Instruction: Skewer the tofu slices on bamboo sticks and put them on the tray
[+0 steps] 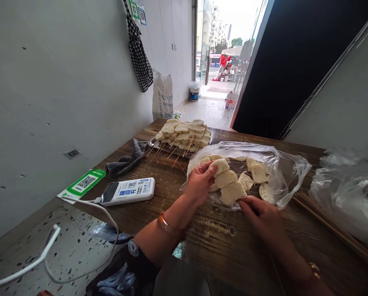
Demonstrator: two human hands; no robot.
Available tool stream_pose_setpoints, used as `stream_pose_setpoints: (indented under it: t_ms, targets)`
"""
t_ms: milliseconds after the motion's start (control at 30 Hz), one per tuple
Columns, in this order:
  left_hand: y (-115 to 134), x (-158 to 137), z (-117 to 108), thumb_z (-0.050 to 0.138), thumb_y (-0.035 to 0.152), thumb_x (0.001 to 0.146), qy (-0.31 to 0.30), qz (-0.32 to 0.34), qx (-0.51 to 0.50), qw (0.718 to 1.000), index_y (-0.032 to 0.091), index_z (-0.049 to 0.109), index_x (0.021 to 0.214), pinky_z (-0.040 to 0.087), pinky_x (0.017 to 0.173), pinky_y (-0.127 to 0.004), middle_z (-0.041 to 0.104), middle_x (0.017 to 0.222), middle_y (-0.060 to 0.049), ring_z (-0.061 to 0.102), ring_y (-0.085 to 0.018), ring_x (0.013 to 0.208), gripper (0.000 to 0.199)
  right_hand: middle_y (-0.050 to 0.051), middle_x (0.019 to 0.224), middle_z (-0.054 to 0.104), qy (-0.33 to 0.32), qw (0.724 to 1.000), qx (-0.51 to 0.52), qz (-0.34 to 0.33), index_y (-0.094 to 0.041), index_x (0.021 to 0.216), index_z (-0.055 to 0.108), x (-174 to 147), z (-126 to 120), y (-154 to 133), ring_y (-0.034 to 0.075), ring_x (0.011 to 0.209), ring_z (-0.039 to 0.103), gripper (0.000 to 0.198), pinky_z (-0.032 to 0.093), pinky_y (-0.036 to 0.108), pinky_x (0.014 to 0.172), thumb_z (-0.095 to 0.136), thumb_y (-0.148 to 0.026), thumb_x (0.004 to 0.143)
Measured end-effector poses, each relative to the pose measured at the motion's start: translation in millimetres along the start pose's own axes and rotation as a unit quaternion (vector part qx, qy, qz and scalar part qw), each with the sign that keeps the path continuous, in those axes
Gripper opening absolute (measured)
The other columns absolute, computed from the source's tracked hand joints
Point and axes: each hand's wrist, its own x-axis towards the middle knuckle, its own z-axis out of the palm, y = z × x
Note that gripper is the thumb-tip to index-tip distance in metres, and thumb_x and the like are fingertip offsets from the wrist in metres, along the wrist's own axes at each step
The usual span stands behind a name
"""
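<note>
The wooden worktop (pixel 202 230) stretches before me. Toward its right edge, crumpled plastic (pixel 350 193) is heaped. Beside that, nearer the middle, a clear plastic bag (pixel 290 170) lies spread, with loose pale slices (pixel 258 172) in and around its mouth. By the far left corner, a metal tray (pixel 153 142) carries a stack of skewered slices (pixel 187 133), many of their sticks pointing toward me. My left hand (pixel 201 181) is closed, gripping the top of a row of three pale slices (pixel 226 179), held over the bag's near side. My right hand (pixel 259 211) has its fingertips pinched at the row's lower corner; I cannot tell what is between them. Along the left edge lie a white device (pixel 128 191) with a cable and, just beyond it, a dark grey cloth (pixel 126 160). A bundle of thin sticks (pixel 322 218) lies between the bag and the crumpled plastic.
</note>
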Motion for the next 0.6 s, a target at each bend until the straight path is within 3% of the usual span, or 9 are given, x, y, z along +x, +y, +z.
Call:
stream_pose_setpoints:
  t_ms: [267, 600]
  targets:
    - [10.0, -0.8, -0.8, 0.085, 0.031, 0.06, -0.018, 0.006, 0.029, 0.999, 0.013, 0.074, 0.097, 0.05, 0.065, -0.025, 0.073, 0.086, -0.007, 0.063, -0.014, 0.07, 0.042, 0.0, 0.063, 0.07, -0.021, 1.0, 0.011, 0.014, -0.022, 0.075, 0.073, -1.1, -3.4, -1.1, 0.017, 0.057, 0.062, 0.029, 0.048, 0.025, 0.054, 0.053, -0.041, 0.084]
    - [-1.2, -2.7, 2.7, 0.085, 0.036, 0.06, -0.015, 0.018, 0.038, 0.999, 0.013, 0.074, 0.097, 0.05, 0.066, -0.024, 0.073, 0.085, -0.007, 0.063, -0.014, 0.072, 0.045, 0.001, 0.066, 0.07, -0.002, 1.0, 0.008, 0.012, -0.02, 0.075, 0.071, -0.3, 1.3, -0.7, 0.017, 0.059, 0.062, 0.026, 0.048, 0.026, 0.06, 0.054, -0.038, 0.085]
